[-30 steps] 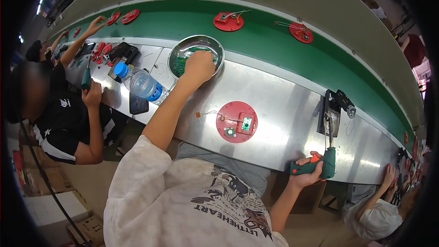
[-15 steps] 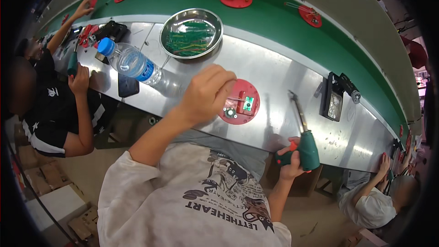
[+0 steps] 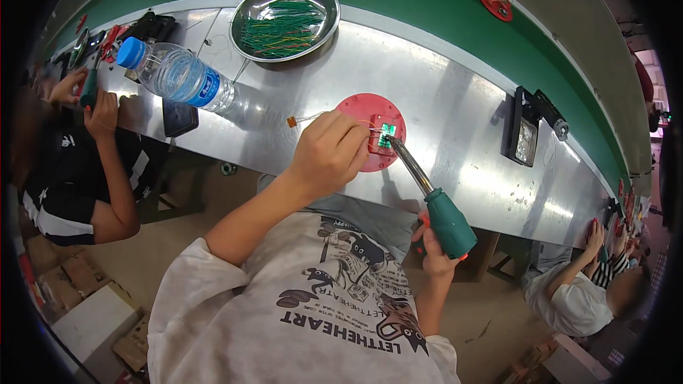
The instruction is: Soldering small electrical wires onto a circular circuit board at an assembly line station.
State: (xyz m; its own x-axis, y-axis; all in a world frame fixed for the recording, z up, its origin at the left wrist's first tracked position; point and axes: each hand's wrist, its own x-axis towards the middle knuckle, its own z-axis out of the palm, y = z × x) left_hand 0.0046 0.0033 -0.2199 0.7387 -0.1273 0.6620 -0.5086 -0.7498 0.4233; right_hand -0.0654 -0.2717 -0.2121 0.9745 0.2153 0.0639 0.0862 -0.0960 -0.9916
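A red disc (image 3: 359, 104) lies flat on the metal bench in front of me. On it, a small green circuit board (image 3: 388, 131) is lit brightly. My left hand (image 3: 329, 151) is closed in a pinch on a thin pale wire (image 3: 371, 123) at the board's left side, covering the disc's left part. My right hand (image 3: 436, 257) grips a soldering gun (image 3: 448, 222) by its green handle with red parts. Its metal tip reaches the board, close to my left fingertips; whether it touches cannot be made out. A small orange piece (image 3: 292, 121) on pale leads sticks out left of my left hand.
A steel bowl (image 3: 331, 28) of green wires stands behind, beside a water bottle (image 3: 181, 77) and dark phone (image 3: 179, 118). A black tray (image 3: 524, 128) lies right. Further red discs (image 3: 494, 3) sit on the green belt (image 3: 427, 1). Co-workers (image 3: 78, 171) sit left and right (image 3: 576, 306).
My right hand has brought the soldering gun left and up to the circuit board. My left hand has come down beside the board. The view has shifted, and the disc sits higher in it.
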